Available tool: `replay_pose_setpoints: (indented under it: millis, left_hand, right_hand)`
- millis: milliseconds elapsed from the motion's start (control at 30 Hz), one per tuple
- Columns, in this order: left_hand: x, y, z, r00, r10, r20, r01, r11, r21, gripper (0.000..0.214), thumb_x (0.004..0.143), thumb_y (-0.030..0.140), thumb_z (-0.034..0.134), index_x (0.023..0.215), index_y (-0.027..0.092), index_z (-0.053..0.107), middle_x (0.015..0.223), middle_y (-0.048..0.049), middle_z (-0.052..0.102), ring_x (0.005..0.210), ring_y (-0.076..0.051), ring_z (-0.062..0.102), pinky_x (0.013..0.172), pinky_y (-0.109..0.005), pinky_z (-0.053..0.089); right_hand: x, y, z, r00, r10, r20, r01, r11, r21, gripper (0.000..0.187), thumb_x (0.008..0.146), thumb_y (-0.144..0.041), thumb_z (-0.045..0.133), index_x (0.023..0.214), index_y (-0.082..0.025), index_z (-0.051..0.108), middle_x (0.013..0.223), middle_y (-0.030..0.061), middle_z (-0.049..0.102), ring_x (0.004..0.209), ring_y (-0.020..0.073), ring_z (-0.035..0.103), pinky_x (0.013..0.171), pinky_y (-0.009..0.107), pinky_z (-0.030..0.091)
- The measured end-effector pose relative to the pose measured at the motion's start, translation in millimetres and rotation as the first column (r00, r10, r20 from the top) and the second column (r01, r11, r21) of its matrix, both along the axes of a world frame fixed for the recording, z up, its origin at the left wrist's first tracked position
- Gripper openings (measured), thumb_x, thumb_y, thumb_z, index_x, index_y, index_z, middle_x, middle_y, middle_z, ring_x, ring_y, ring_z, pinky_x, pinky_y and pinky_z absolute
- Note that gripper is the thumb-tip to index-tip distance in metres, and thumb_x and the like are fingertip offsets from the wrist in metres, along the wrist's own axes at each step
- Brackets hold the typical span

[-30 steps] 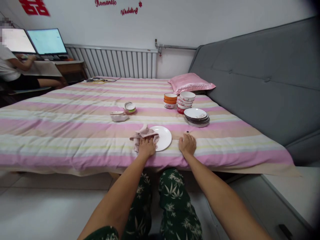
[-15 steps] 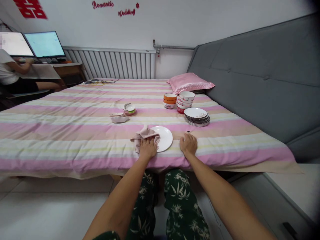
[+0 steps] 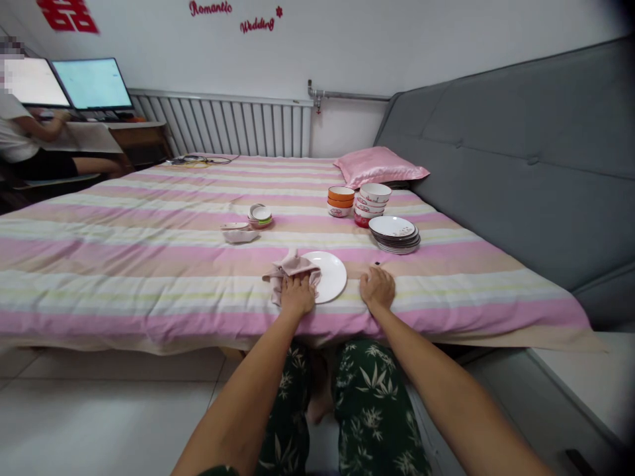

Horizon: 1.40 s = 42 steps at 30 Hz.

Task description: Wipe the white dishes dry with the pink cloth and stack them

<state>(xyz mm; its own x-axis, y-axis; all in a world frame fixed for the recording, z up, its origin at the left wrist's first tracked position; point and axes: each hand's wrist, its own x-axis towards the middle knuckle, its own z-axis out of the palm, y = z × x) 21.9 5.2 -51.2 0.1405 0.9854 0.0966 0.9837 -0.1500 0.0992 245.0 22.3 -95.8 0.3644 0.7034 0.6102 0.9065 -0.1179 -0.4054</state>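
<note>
My left hand [image 3: 298, 295] lies flat, fingers stretched forward, on a crumpled pale pink cloth [image 3: 292, 266]. Under the cloth's right side is a round white plate [image 3: 333, 277], lying on the bed close to its front edge; its left part is covered. To the right of the plate, my right hand [image 3: 378, 287] rests on the bedspread with its fingers curled in and nothing visible in them. Just beyond its fingertips is a tiny dark object [image 3: 378, 264], too small to name.
Plates [image 3: 393, 227] stand stacked beyond my right hand, with orange bowls [image 3: 340, 194] and white bowls [image 3: 376, 192] behind. Small dishes [image 3: 260, 214] sit at left centre. A pink pillow [image 3: 380, 165] leans near the grey headboard [image 3: 496, 152]. A person [image 3: 30, 132] sits by monitors, far left.
The whole view has shifted slightly. Both hands, the cloth and the plate keep nearly the same places relative to one another.
</note>
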Motion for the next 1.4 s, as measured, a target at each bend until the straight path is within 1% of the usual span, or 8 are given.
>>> replay_pose_setpoints:
  millis: [267, 600, 700, 933, 1133, 1400]
  left_hand:
    - [-0.8, -1.2, 1.1, 1.000, -0.003, 0.006, 0.003, 1.000, 0.008, 0.054, 0.088, 0.038, 0.027, 0.138, 0.018, 0.034, 0.142, -0.0116, 0.037, 0.131, -0.030, 0.027, 0.109, -0.046, 0.014]
    - [-0.4, -2.0, 1.2, 1.000, -0.004, 0.006, 0.003, 1.000, 0.012, 0.053, 0.088, 0.038, 0.027, 0.137, 0.019, 0.035, 0.142, -0.0093, 0.037, 0.131, -0.030, 0.027, 0.109, -0.046, 0.013]
    - [0.0, -2.3, 2.6, 1.000, -0.002, 0.010, 0.002, 1.000, 0.010, 0.054, 0.088, 0.038, 0.027, 0.138, 0.018, 0.035, 0.142, -0.0098, 0.036, 0.132, -0.031, 0.025, 0.109, -0.047, 0.014]
    - [0.4, -3.2, 5.5, 1.000, -0.001, 0.015, 0.001, 1.000, -0.003, 0.053, 0.089, 0.037, 0.028, 0.138, 0.018, 0.034, 0.142, -0.0118, 0.036, 0.132, -0.029, 0.025, 0.109, -0.047, 0.015]
    - [1.5, -2.9, 5.5, 1.000, 0.002, 0.008, -0.002, 1.000, -0.008, 0.053, 0.089, 0.038, 0.027, 0.138, 0.018, 0.035, 0.142, -0.0104, 0.036, 0.132, -0.030, 0.026, 0.109, -0.047, 0.015]
    - [1.5, -2.6, 5.5, 1.000, 0.003, 0.000, -0.003, 1.000, -0.003, 0.054, 0.088, 0.038, 0.027, 0.139, 0.019, 0.033, 0.142, -0.0103, 0.036, 0.131, -0.030, 0.027, 0.108, -0.047, 0.016]
  right_hand:
    - [-1.0, 0.3, 0.8, 1.000, 0.004, 0.007, -0.004, 1.000, 0.005, 0.033, 0.079, -0.025, 0.043, 0.103, -0.010, 0.061, 0.109, 0.0145, 0.061, 0.105, 0.0241, 0.048, 0.096, 0.039, 0.029]
    - [-1.6, -0.9, 2.4, 1.000, -0.001, 0.003, 0.001, 1.000, -0.001, 0.033, 0.079, -0.025, 0.043, 0.102, -0.010, 0.061, 0.109, 0.0141, 0.061, 0.104, 0.0234, 0.047, 0.096, 0.039, 0.028]
    - [-1.1, -1.3, 3.2, 1.000, 0.004, 0.005, -0.004, 1.000, 0.003, 0.032, 0.079, -0.025, 0.044, 0.101, -0.011, 0.061, 0.109, 0.0132, 0.062, 0.105, 0.0229, 0.047, 0.096, 0.038, 0.028]
    - [-1.3, -0.6, 3.1, 1.000, 0.004, -0.005, -0.004, 1.000, 0.014, 0.032, 0.078, -0.025, 0.044, 0.102, -0.010, 0.061, 0.108, 0.0143, 0.061, 0.103, 0.0237, 0.047, 0.094, 0.040, 0.030]
    - [-0.7, -0.8, 3.6, 1.000, 0.005, -0.004, -0.005, 1.000, 0.018, 0.032, 0.079, -0.025, 0.043, 0.102, -0.012, 0.061, 0.108, 0.0133, 0.061, 0.103, 0.0233, 0.047, 0.095, 0.039, 0.029]
    - [-0.1, -1.6, 3.9, 1.000, 0.002, -0.010, -0.002, 1.000, 0.019, 0.033, 0.079, -0.025, 0.043, 0.103, -0.010, 0.060, 0.108, 0.0141, 0.061, 0.104, 0.0230, 0.048, 0.095, 0.039, 0.028]
